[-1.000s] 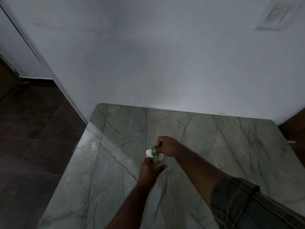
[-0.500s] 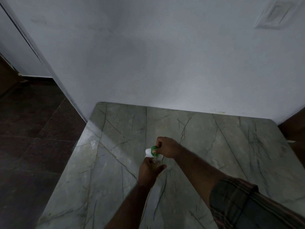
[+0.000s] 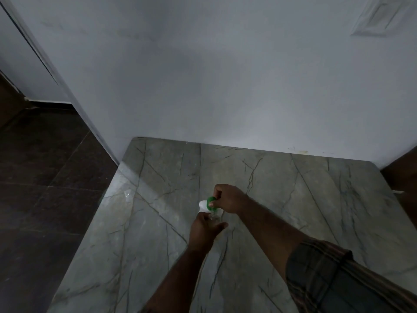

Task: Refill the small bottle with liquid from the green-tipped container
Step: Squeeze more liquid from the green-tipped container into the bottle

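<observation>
Head view looks down on both hands meeting over the middle of the counter. The right hand [image 3: 228, 199] has its fingers curled round the container [image 3: 203, 205], a small white piece with a green tip [image 3: 211, 198]. Thumb and fingertips pinch it close to the green part, and it lies tipped on its side right above the small bottle. The left hand [image 3: 203, 229] sits just below, nearer the person, with its fingers wrapped round the small bottle [image 3: 213, 217] and its thumb stretched out to the right. Only the clear top of that bottle peeks out above the fist. The rest is hidden in the grip, so I cannot tell how full it is or whether its base touches the counter. Container and bottle top are touching or very nearly so; the light is too dim to say which.

Both forearms are bare, the right one coming out of a dark checked sleeve [image 3: 338, 279] at the lower right. Under them the counter [image 3: 316, 199] is grey-green stone with thin dark veins, its far edge butting against a plain pale wall [image 3: 225, 86]. A faint shiny spot [image 3: 128, 195] shows near the counter's left edge, too small to make out. Left of the counter lies a dark tiled floor [image 3: 45, 177], and a pale square plate [image 3: 381, 14] is set in the wall at the upper right.
</observation>
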{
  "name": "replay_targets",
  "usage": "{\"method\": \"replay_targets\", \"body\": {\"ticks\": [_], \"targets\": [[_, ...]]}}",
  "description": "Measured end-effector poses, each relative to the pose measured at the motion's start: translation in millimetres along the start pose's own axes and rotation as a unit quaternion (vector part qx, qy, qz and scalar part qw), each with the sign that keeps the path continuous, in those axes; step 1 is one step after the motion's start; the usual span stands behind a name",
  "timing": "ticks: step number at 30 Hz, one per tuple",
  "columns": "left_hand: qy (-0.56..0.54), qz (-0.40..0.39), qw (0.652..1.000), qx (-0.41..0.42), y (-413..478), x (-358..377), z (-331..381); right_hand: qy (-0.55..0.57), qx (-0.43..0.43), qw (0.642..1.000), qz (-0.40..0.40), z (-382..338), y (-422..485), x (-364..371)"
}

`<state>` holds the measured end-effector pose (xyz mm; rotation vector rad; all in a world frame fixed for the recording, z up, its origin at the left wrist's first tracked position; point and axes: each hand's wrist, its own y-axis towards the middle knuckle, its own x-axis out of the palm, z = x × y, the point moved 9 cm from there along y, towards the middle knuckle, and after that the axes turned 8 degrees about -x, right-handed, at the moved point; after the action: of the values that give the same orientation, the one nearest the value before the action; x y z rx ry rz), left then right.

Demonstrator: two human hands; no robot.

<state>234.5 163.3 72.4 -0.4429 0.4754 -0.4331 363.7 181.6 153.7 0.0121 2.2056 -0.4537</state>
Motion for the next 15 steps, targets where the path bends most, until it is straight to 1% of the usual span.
{"method": "replay_targets", "body": {"ticks": [5, 8, 15], "targets": [[-0.013, -0.003, 1.0, -0.006, 0.6, -0.6, 1.5, -0.01, 0.001, 1.0, -0.01, -4.3, 0.1, -7.4], [-0.001, -0.008, 1.0, -0.012, 2.7, 0.2, 1.2, -0.01, 0.002, 1.0, -0.011, -3.9, -0.2, -8.3], [-0.014, 0.006, 1.0, -0.011, 6.1, 1.8, -6.6, -0.003, 0.011, 1.0, -0.005, -0.4, -2.5, -3.0]]}}
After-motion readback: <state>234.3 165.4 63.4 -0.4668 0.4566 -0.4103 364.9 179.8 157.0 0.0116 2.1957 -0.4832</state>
